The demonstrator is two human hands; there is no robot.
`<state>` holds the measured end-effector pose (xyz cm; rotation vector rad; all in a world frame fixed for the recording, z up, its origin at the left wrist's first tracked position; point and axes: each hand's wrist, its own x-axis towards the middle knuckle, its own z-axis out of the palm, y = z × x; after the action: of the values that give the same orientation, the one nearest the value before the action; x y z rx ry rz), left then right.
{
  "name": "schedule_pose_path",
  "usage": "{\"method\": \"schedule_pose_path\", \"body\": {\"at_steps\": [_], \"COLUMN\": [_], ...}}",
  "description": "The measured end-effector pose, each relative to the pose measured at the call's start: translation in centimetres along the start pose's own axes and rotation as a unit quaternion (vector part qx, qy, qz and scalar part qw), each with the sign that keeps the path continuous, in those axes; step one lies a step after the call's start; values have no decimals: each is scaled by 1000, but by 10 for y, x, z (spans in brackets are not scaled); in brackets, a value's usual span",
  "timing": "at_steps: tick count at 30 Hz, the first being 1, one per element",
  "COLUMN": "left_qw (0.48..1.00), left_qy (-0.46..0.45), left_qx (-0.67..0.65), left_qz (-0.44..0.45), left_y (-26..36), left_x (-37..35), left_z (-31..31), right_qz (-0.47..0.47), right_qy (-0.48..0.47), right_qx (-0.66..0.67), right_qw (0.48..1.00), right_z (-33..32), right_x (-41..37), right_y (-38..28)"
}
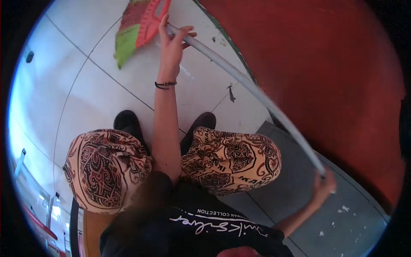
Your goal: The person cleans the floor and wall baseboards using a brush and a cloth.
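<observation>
A broom with a long grey handle [257, 92] slants across the view from top centre to lower right. Its pinkish-red plastic head [147, 25] carries red and green bristles [127, 42] that fan out over the pale floor. My left hand [173, 49], with a dark bracelet at the wrist, holds the handle close to the head, fingers curled round it. At the far end of the handle, my right hand [324, 187] is closed around the tip.
Pale tiles [102, 85] bear a dark scrap [231, 93] and small flakes [219, 41]. A red surface [317, 64] borders them at right. Dark grey tiles [274, 171] with white flecks lie lower right. My patterned knees [107, 171] are bent, near a wooden piece [96, 225].
</observation>
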<state>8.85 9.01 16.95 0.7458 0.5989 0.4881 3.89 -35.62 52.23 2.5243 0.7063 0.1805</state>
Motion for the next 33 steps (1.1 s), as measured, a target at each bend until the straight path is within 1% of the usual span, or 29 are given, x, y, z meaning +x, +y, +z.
{"method": "schedule_pose_path", "body": {"at_steps": [1,2,3,4,5,6,8,9,10,11,12,13,14,15,17,18,19,20,21,23,24,25,27,28,29,30,31,32,33], "left_qw": [997,994,990,985,981,975,951,922,883,884,826,756,759,690,614,572,531,493,491,482,544,543,656,701,725,748,749,748,744], "left_qy": [-50,-84,-127,-161,-191,-221,-291,-355,-416,-411,-497,-575,-574,-661,-738,-771,-802,-813,-815,-796,-745,-748,-619,-548,-505,-460,-447,-445,-422], "left_qx": [59,48,52,56,24,-10,-68,-53,-36,-48,0,51,47,50,56,67,86,73,65,133,220,221,386,394,413,430,462,468,511], "left_qz": [27,51,27,0,-13,-24,-76,-146,-213,-216,-265,-308,-304,-291,-274,-271,-261,-302,-300,-342,-317,-311,-194,-231,-221,-211,-159,-155,-84], "left_y": [3,3,1,-1,-10,-24,-61,-68,-69,-69,-68,-69,-87,-120,-153,-147,-159,-221,-208,-165,-199,-211,-233,-231,-236,-243,-254,-251,-239], "left_x": [-7,-20,-36,-52,-75,-98,-135,-152,-163,-161,-160,-160,-161,-163,-168,-172,-177,-198,-198,-183,-196,-187,-158,-143,-122,-102,-93,-97,-93], "left_z": [9,28,50,70,87,103,131,139,143,146,147,148,152,161,167,159,161,166,166,159,165,167,165,150,132,115,105,102,101], "right_qz": [30,1,-16,29,76,105,129,46,-2,-53,-74,-81,-91,-97,-106,-113,-119,-127,-136,-150,-151,-156,-156,-161,-175,-232,-234,-243,-253], "right_qy": [34,129,216,251,290,322,360,420,443,461,490,514,534,554,583,589,599,605,604,584,567,543,472,436,409,361,362,367,372], "right_qx": [-85,-196,-267,-323,-375,-406,-439,-312,-245,-179,-150,-138,-115,-92,-36,-9,19,48,82,167,218,279,403,453,486,561,561,563,564], "right_qw": [995,972,939,912,877,849,813,851,862,867,855,843,833,821,804,800,791,784,781,780,780,776,769,760,753,708,706,699,692], "right_z": [-37,-70,-103,-134,-163,-192,-241,-265,-286,-307,-323,-328,-328,-330,-322,-318,-304,-289,-269,-218,-189,-162,-100,-75,-57,-50,-50,-56,-66], "right_x": [-4,-3,-1,-2,-12,-19,-13,-4,11,26,38,58,80,98,133,159,177,195,214,256,277,299,339,356,367,372,374,369,370], "right_y": [18,41,59,82,102,116,123,120,125,130,130,115,101,87,53,26,6,-18,-44,-97,-123,-151,-197,-213,-224,-228,-226,-222,-221]}}
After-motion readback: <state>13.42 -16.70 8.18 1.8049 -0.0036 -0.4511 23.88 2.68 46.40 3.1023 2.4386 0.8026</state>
